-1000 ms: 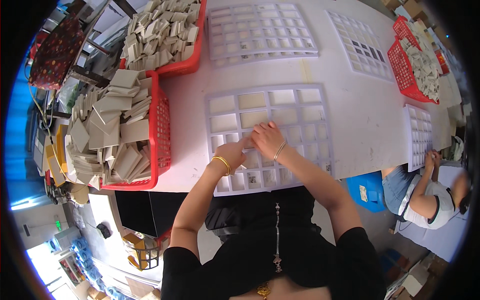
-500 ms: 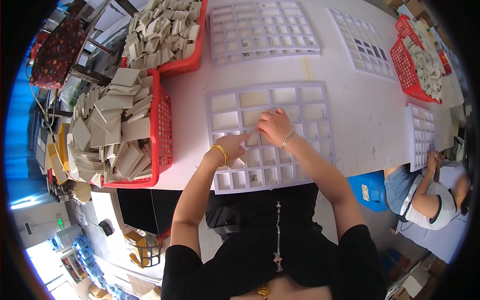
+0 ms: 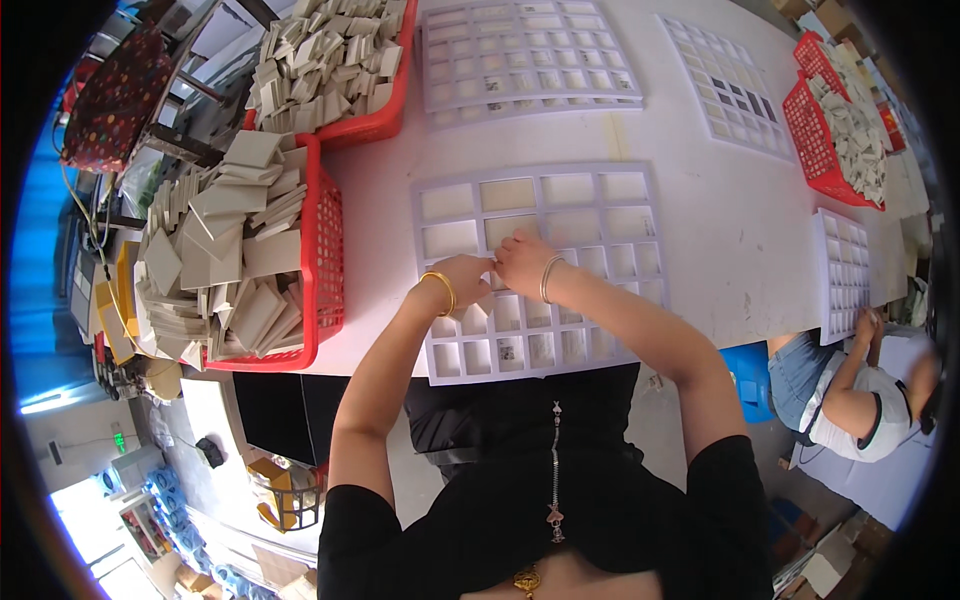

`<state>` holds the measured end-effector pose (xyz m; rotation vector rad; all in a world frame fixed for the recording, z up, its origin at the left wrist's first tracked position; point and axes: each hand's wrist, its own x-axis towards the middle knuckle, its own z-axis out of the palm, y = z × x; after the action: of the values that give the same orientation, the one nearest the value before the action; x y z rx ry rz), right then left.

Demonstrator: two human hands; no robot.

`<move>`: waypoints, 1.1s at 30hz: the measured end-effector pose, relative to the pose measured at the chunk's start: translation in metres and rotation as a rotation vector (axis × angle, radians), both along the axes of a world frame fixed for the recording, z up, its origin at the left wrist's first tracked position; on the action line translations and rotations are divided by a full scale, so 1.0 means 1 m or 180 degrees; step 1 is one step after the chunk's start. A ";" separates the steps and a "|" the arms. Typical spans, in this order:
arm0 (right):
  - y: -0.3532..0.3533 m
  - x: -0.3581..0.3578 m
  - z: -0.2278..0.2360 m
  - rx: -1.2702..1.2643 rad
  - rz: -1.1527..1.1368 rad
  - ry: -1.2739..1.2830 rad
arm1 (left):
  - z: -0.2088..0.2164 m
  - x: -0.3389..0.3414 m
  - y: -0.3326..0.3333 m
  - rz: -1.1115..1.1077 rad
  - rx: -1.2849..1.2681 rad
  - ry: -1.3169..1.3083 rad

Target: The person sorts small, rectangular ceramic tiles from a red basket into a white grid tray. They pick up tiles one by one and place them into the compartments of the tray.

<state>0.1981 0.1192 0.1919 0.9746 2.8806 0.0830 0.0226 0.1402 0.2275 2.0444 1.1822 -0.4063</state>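
Observation:
A white compartment tray [image 3: 447, 378] lies in front of me at the table's near edge. Over its left-middle cells, my left hand [image 3: 463, 282] is curled, a gold bangle at the wrist. Small beige tiles [image 3: 476, 316] show below its palm, seemingly held there. My right hand [image 3: 526, 266], with a silver bangle, meets it fingertip to fingertip above the tray. Its fingers are bent and pressed together, and whatever they pinch is hidden. A larger beige tile [image 3: 508, 194] fills a cell in the tray's far row.
A red basket [image 3: 325, 250] heaped with beige tiles stands at left, a second red basket [image 3: 385, 125] behind it. Another white tray [image 3: 530, 108] lies at the far side. Further right are a tray [image 3: 720, 90], a red basket [image 3: 810, 140] and a person [image 3: 850, 400] seated by another tray [image 3: 843, 270].
My right hand has moved left and slightly nearer to me, its fingers now against the left hand's. The left hand has risen slightly and curled in, its pointing finger drawn back.

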 end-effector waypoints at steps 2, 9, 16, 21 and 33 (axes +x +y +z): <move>0.000 0.004 -0.005 -0.0168 -0.0104 0.0013 | 0.002 0.000 0.001 0.0128 -0.0105 -0.0082; 0.002 0.030 0.015 -0.0584 -0.0574 0.1071 | 0.000 -0.005 0.002 0.0085 -0.0125 -0.0156; 0.005 0.012 0.008 0.0085 0.0661 0.0223 | -0.003 -0.005 0.004 0.0197 -0.0206 -0.0130; 0.004 0.001 -0.002 0.0567 0.1072 0.0190 | -0.003 -0.005 0.006 0.0034 -0.0149 0.0004; -0.024 0.089 0.021 -0.0158 -0.1314 0.2190 | 0.005 -0.005 0.005 0.0193 -0.0222 -0.0330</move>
<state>0.2873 0.0953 0.2134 1.8664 3.1213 -0.4356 0.0177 0.1450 0.2326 1.9411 1.1485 -0.3045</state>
